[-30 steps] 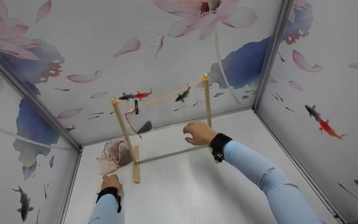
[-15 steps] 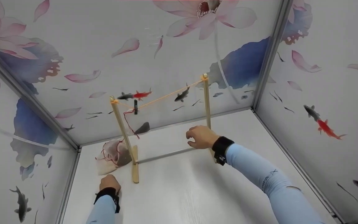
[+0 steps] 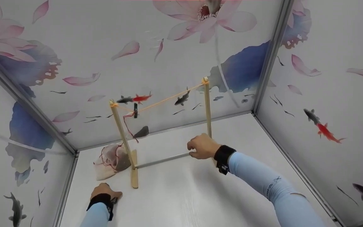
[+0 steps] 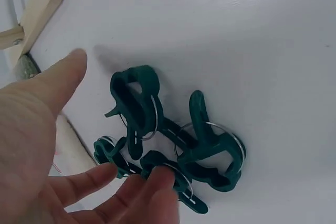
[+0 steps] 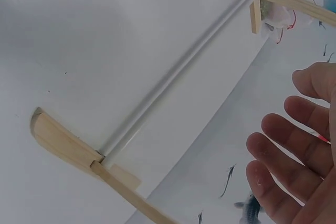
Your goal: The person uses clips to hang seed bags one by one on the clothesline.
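In the left wrist view, several green spring clamps (image 4: 212, 156) with wire rings lie in a cluster on the white table. My left hand (image 3: 102, 190) is over them with its thumb spread wide; its fingertips overlap the nearer clamps, and whether they touch cannot be told. My right hand (image 3: 204, 146) hovers by the right post of a small wooden rack, fingers loosely bent around nothing. An orange cord (image 3: 165, 101) runs between the tops of the left post (image 3: 122, 135) and right post (image 3: 208, 110). A dark clip (image 3: 135, 110) sits on that cord near its left end.
A pale drawstring pouch (image 3: 104, 171) with red cord lies behind the left post. A grey rod (image 3: 162, 160) joins the rack's wooden feet (image 3: 134, 179) low down. Printed walls (image 3: 83, 56) with metal corner frames enclose the table.
My left hand has shifted left and a little nearer, and its thumb has spread out to the side. The right hand has lowered slightly. The head view has shifted a little.
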The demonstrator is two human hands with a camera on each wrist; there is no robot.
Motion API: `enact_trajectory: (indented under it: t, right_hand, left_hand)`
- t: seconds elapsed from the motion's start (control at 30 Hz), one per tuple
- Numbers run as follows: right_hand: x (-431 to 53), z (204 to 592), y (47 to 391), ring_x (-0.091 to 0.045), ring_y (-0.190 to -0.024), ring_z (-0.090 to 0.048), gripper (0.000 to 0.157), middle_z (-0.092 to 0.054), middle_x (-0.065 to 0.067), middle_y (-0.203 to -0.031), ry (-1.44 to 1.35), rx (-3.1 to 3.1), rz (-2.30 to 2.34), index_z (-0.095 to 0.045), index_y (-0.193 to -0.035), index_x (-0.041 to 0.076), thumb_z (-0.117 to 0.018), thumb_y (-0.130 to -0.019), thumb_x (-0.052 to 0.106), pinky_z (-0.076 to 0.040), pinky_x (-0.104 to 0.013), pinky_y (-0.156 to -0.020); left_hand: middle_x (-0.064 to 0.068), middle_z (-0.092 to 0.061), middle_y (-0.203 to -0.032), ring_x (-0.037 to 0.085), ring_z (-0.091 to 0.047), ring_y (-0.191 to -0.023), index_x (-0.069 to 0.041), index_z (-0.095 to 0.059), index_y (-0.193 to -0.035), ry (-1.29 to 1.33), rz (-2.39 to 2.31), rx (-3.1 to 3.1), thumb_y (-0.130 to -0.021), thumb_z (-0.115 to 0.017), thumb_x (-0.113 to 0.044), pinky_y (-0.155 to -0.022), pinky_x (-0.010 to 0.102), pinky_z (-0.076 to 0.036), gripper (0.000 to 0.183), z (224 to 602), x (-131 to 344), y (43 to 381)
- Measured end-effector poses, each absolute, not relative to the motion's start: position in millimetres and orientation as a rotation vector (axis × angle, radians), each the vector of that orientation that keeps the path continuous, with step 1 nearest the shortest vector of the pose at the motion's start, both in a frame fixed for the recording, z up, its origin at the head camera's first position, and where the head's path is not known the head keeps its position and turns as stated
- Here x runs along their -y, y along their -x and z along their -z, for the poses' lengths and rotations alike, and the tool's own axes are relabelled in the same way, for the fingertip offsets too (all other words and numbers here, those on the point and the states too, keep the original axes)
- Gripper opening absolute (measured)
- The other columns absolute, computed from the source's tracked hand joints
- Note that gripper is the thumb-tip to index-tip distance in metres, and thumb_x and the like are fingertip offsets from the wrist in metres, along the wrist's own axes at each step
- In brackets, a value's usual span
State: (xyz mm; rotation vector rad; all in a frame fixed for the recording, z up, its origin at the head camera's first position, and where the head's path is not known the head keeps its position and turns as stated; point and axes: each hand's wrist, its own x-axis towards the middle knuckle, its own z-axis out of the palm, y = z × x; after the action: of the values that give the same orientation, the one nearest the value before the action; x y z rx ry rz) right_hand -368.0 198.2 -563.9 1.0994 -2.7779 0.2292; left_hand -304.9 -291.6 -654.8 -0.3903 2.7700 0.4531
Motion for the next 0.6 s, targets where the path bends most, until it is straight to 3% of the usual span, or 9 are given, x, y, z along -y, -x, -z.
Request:
enact_trajectory:
  t: [0.13, 0.3, 0.4, 0.5, 0.6]
  right_hand:
    - [-201.9, 568.3, 364.9, -0.021, -0.083, -0.08, 0.014, -0.086, -0.001, -0.093, -1.084, 2.756, -0.256, -0.085, -0.101, 0.013, -0.084, -0.095, 0.026, -0.058, -0.041, -0.072]
    - [-203.0, 571.7, 364.1, -0.02, -0.085, -0.08, 0.016, -0.086, 0.001, -0.094, -1.074, 2.794, -0.222, -0.086, -0.101, 0.015, -0.082, -0.097, 0.03, -0.05, -0.041, -0.076]
    - [-202.6, 571.9, 363.4, -0.02, -0.086, -0.079, 0.018, -0.087, 0.001, -0.094, -1.073, 2.818, -0.21, -0.086, -0.101, 0.016, -0.081, -0.099, 0.032, -0.048, -0.041, -0.079]
    - [-202.0, 571.2, 362.5, -0.019, -0.085, -0.079, 0.017, -0.086, 0.002, -0.093, -1.072, 2.823, -0.215, -0.086, -0.1, 0.016, -0.081, -0.098, 0.032, -0.051, -0.041, -0.08]
    - [-200.2, 570.5, 360.7, -0.018, -0.084, -0.079, 0.015, -0.086, 0.002, -0.092, -1.085, 2.831, -0.23, -0.086, -0.099, 0.016, -0.081, -0.098, 0.03, -0.052, -0.041, -0.079]
  left_hand:
    - [0.035, -0.076, -0.109, 0.043, -0.075, -0.096, 0.017, -0.069, -0.121, 0.329, -0.484, -2.786, -0.085, -0.088, -0.024, -0.093, 0.057, -0.065, 0.058, 672.4, 302.5, 308.9]
    - [0.036, -0.076, -0.1, 0.048, -0.077, -0.09, 0.017, -0.07, -0.111, 0.218, -0.535, -2.888, -0.092, -0.069, -0.005, -0.081, 0.059, -0.064, 0.029, 693.5, 312.2, 313.7]
    - [0.039, -0.075, -0.104, 0.053, -0.077, -0.095, 0.019, -0.068, -0.116, 0.173, -0.549, -2.926, -0.099, -0.064, -0.003, -0.085, 0.062, -0.064, 0.028, 691.7, 309.9, 315.4]
    - [0.039, -0.075, -0.106, 0.054, -0.077, -0.095, 0.02, -0.065, -0.119, 0.152, -0.584, -2.946, -0.095, -0.068, -0.002, -0.087, 0.064, -0.064, 0.033, 680.1, 301.7, 319.4]
    - [0.034, -0.076, -0.099, 0.046, -0.074, -0.087, 0.017, -0.068, -0.111, 0.135, -0.64, -2.932, -0.088, -0.078, -0.006, -0.08, 0.059, -0.063, 0.034, 662.2, 296.0, 324.1]
